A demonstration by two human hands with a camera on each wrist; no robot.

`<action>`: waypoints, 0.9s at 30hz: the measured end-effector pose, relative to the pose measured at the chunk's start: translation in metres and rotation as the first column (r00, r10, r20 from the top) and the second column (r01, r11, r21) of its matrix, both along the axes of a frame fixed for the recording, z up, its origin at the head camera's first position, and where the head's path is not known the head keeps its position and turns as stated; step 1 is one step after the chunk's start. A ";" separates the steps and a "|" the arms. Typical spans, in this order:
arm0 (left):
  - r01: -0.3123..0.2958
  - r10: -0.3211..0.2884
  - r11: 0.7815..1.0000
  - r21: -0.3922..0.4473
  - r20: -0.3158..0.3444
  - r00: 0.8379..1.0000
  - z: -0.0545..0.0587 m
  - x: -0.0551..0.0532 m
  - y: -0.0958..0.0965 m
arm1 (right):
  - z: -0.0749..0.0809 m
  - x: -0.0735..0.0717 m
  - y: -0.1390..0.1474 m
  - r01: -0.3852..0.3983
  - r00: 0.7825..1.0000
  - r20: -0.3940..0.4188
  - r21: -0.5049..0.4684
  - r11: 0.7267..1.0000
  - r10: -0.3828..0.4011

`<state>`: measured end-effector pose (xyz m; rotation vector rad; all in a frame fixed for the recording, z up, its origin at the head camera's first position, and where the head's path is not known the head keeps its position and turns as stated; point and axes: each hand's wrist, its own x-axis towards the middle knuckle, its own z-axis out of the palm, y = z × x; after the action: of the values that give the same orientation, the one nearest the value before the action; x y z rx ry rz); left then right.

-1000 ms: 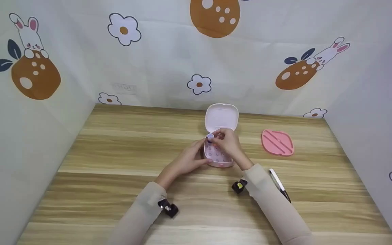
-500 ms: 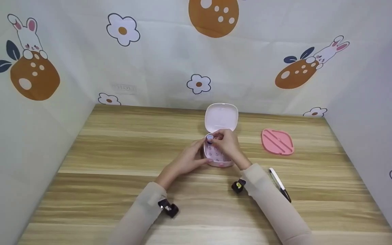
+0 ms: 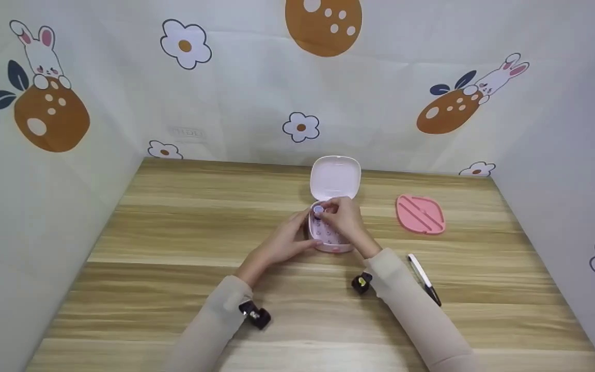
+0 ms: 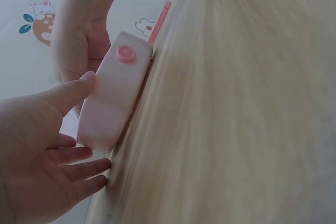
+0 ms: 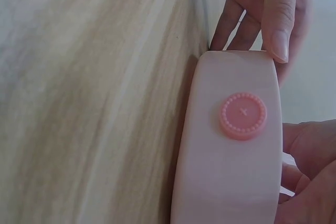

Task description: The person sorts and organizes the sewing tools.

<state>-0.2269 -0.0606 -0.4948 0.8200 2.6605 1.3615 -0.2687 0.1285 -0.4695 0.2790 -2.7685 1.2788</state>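
A pale pink box (image 3: 327,238) lies open on the table, its lid (image 3: 335,177) tipped back toward the wall. On the front wall sits a round pink button-shaped clasp (image 5: 243,116). My left hand (image 3: 284,243) holds the box at its left side, thumb over the front rim and fingers along the outer wall. Inside the box's far left corner, my right hand (image 3: 346,219) pinches a small round thing (image 3: 318,210) with a light purple top and darker side; its kind is too small to tell. The right fingertips are hidden behind the box in both wrist views.
A pink plate (image 3: 421,214) with diagonal grooves lies to the right of the box. Nearer, beside the right sleeve, is a white and black pen (image 3: 423,279). Patterned cloth walls (image 3: 246,82) border the wooden table (image 3: 173,232) at the back and sides.
The small round thing has shifted slightly down and toward me inside the box, with the right fingers on it. My left hand keeps its place on the box.
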 end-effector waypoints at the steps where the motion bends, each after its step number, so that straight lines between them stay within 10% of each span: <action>1: -0.002 0.002 1.000 0.001 0.005 1.000 0.000 0.000 0.000 | 0.000 0.000 0.000 0.001 1.000 0.000 0.004 1.000 -0.001; 27: -0.003 0.001 0.999 0.042 0.056 0.998 0.001 -0.001 0.000 | 0.003 0.000 0.002 -0.019 1.000 -0.011 0.034 0.999 0.019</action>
<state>-0.2278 -0.0603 -0.4938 0.7714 2.6004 1.4238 -0.2683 0.1309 -0.4667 0.3147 -2.7873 1.2318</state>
